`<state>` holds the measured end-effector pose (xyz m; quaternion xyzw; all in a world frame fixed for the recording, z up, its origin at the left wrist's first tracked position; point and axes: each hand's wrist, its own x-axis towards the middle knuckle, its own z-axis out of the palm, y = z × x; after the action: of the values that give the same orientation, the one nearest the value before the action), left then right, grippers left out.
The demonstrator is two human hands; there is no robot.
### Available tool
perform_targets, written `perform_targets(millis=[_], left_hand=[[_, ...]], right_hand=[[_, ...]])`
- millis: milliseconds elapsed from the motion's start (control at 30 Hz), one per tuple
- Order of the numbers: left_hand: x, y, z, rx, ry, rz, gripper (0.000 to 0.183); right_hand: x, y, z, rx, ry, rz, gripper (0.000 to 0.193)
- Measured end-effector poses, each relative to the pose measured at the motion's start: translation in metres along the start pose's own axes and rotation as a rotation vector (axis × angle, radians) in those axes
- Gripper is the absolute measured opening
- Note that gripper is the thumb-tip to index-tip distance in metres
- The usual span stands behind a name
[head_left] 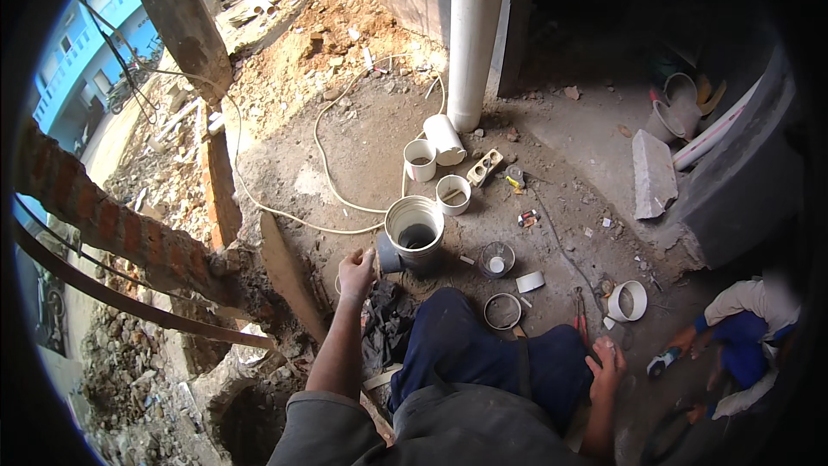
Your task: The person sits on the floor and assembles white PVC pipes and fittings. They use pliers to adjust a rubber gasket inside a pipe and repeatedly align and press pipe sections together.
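My left hand point(357, 273) is closed, its fingers curled right beside the short side branch of a grey pipe fitting point(391, 254). Whether it grips anything there is hidden. A white pipe collar point(401, 216) sits upright on top of the fitting. My right hand point(606, 366) hangs over my right knee, fingers apart and holding nothing. Close to it, red-handled pliers point(580, 321) lie on the ground beside a white pipe ring point(628, 301). Between my knees rests another pipe ring point(503, 311). Ahead of me are a small clear tub point(496, 260) and a curved white pipe offcut point(530, 281).
A tall white pipe point(475, 56) stands upright ahead, with short white pipe pieces point(443, 140) near its foot. A pale hose point(321, 151) loops over the dirt. Rubble and a broken brick wall point(121, 220) border the left. At right, another person point(746, 328) crouches with a power tool point(662, 362).
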<state>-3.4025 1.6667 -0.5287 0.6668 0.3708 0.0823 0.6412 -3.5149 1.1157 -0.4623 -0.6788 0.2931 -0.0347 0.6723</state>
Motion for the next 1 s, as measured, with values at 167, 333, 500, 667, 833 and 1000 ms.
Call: perform_targets(millis=[167,333,500,667,833,1000], left_hand=[[-0.1,-0.071,-0.029,0.827,-0.22,-0.002,0.072],[-0.154,-0.135,-0.034,1.213,-0.178,-0.005,0.076],[-0.13,-0.136,-0.07,0.948,-0.077,0.122,0.031],[-0.13,-0.072,-0.086,0.669,0.238,0.278,0.032],[-0.157,-0.021,-0.072,0.241,0.185,0.255,0.039],[-0.203,-0.013,-0.033,-0.06,-0.008,0.311,0.039]], right_hand=[[-0.003,0.002,0.003,0.007,0.029,0.045,0.048],[-0.004,-0.006,0.028,0.021,-0.07,0.024,0.044],[0.003,-0.029,0.079,-0.008,-0.156,0.024,0.035],[-0.019,-0.037,0.187,-0.037,-0.616,-0.045,0.028],[-0.095,-0.015,0.299,-0.335,-1.227,0.229,0.07],[-0.138,0.021,0.346,-0.182,-1.199,0.38,0.047]])
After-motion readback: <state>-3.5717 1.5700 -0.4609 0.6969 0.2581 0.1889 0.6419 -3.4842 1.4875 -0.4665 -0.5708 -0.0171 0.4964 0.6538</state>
